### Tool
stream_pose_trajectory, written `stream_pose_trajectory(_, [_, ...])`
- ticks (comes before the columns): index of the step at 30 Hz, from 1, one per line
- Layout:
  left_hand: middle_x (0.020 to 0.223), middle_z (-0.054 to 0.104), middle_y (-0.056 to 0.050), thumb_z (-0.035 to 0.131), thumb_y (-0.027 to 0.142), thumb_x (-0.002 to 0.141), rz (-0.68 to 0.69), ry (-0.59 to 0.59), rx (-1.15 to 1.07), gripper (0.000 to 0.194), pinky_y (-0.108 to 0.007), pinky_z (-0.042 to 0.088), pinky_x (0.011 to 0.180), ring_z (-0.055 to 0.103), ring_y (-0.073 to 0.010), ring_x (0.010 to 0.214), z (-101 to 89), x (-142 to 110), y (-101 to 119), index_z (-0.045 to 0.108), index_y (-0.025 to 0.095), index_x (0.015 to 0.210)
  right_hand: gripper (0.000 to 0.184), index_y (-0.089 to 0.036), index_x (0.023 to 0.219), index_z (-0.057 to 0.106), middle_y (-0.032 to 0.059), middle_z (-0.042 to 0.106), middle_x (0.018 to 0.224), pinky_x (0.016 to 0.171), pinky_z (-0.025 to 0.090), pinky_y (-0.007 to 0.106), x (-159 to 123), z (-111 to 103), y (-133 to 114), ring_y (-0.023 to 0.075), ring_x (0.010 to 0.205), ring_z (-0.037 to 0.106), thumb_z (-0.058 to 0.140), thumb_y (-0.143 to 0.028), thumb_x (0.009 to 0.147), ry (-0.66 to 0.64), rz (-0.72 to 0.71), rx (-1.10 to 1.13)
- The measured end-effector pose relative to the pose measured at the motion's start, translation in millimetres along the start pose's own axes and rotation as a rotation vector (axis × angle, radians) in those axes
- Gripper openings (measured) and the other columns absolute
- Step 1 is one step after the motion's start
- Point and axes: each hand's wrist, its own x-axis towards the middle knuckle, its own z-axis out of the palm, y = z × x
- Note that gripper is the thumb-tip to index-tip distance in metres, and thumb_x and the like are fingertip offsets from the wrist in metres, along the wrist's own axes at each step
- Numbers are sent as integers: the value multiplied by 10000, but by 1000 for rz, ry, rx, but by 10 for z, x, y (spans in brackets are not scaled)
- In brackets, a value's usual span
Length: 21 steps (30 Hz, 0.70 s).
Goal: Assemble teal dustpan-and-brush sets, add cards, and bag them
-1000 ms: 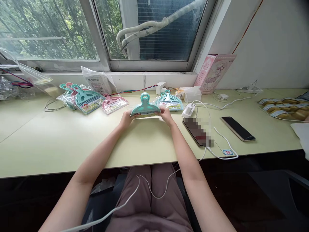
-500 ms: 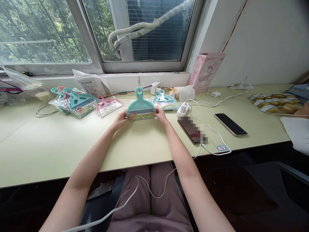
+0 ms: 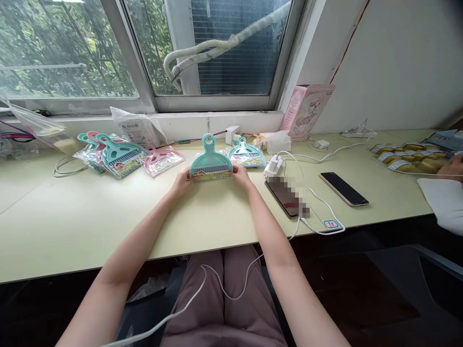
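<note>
Head view: bagged teal hand brush point(image 3: 210, 156), loop-handled.

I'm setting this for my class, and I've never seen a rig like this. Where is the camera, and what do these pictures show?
One camera is worn on a person's head, looking forward and down, so the bare forearms are that person's own. The left hand and right hand hold a teal plastic hand brush with a ring-shaped handle, still in its wrapper. On the pale green desk lie a wrapped pink plastic brush, wrapped teal plastic brushes, and a black smartphone. At far right, another person's hand is beside packaged yellow pastries.
</note>
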Motion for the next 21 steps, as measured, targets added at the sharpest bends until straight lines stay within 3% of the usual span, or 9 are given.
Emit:
stream_pose_trajectory(5, [912,709,-76,673,444,734,14,-39,36,401,-312,510,698,635,-215,785,-30,22,-73,672,142,998,326,-189,952,731,34,746,862,887,526,405,-13,41,19,239,890,693,755,-316,653,-15,-43,1])
stream_pose_trajectory(9, [877,714,-80,663,486,726,0,-37,29,398,-326,517,703,641,-233,790,-30,17,-39,691,137,915,299,-185,942,732,33,746,877,867,532,392,-22,50,29,236,874,689,732,-313,672,44,-82,-59])
stream_pose_trajectory(14, [891,729,-80,689,524,713,-6,-75,25,426,-344,530,765,656,-253,850,-30,3,13,719,143,900,294,-167,932,730,41,743,846,841,538,396,-16,17,30,238,836,689,725,-286,663,62,-42,-93])
stream_pose_trajectory(21, [889,738,-88,684,525,706,-28,-24,4,425,-365,540,771,668,-257,829,-62,12,-48,732,134,865,258,-169,898,730,47,744,857,852,535,403,-20,44,25,245,849,689,714,-293,672,21,-51,-117])
